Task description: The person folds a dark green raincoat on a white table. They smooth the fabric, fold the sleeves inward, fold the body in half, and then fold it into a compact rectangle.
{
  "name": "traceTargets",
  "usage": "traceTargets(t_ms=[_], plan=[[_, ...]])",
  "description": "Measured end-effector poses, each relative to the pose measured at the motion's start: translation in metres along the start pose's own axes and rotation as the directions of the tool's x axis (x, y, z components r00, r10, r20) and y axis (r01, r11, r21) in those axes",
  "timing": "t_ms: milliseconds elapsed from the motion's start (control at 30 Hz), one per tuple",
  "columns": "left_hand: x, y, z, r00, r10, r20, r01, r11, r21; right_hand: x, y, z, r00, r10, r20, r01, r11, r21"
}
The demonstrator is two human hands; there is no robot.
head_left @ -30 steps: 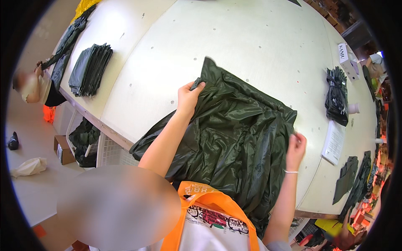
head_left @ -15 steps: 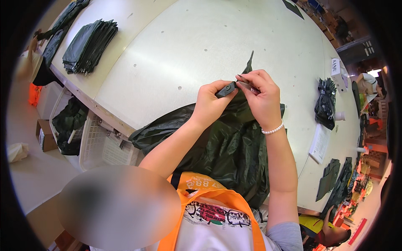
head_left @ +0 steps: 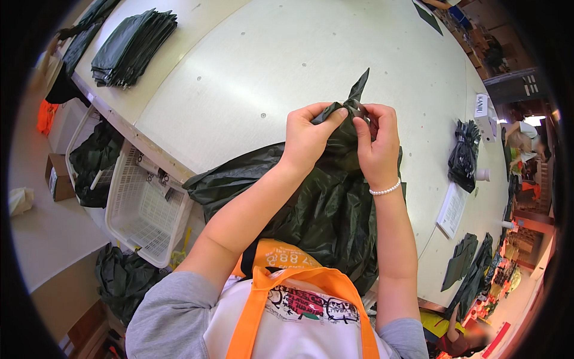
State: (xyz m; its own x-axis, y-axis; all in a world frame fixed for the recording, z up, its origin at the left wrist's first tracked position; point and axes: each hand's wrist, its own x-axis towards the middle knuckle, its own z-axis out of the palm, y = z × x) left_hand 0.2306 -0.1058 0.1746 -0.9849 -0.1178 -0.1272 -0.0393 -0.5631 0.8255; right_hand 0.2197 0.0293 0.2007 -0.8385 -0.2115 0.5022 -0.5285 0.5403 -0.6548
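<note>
A large sheet of thin, glossy dark green fabric (head_left: 323,203) lies bunched on the table's near edge, against my orange apron. One narrow pointed corner of it rises past my fingers. My left hand (head_left: 305,133) is closed, pinching the fabric between thumb and fingers just below that corner. Close beside it, my right hand (head_left: 381,140) is closed with its fingertips at the same spot. A small dark, metallic-looking tool (head_left: 372,124), perhaps thread snips, shows within the right fingers, mostly hidden. The white bead bracelet (head_left: 385,189) sits on my right wrist.
On the pale table (head_left: 233,78), a stack of folded dark green pieces (head_left: 133,48) lies far left. A tied dark bundle (head_left: 464,157), a paper sheet (head_left: 452,209) and a white box (head_left: 485,115) lie right. White baskets (head_left: 156,254) stand lower left; other people work at both sides.
My hands have come together at the fabric corner. The left has turned, hiding the folded dark piece it pinched, and the right fingers have shifted. The view has tilted, showing more baskets.
</note>
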Motion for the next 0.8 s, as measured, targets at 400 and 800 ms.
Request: traceTargets(t_ms=[400, 800], plan=[[-0.005, -0.002, 0.006, 0.903, 0.428, 0.040, -0.400, 0.803, 0.442, 0.004, -0.011, -0.014, 0.999, 0.052, -0.005, -0.052, 0.993, -0.106], [0.008, -0.014, -0.002, 0.504, 0.815, 0.285, -0.729, 0.225, 0.647, 0.030, -0.044, -0.043, 0.954, -0.013, 0.299, 0.153, 0.878, -0.453]])
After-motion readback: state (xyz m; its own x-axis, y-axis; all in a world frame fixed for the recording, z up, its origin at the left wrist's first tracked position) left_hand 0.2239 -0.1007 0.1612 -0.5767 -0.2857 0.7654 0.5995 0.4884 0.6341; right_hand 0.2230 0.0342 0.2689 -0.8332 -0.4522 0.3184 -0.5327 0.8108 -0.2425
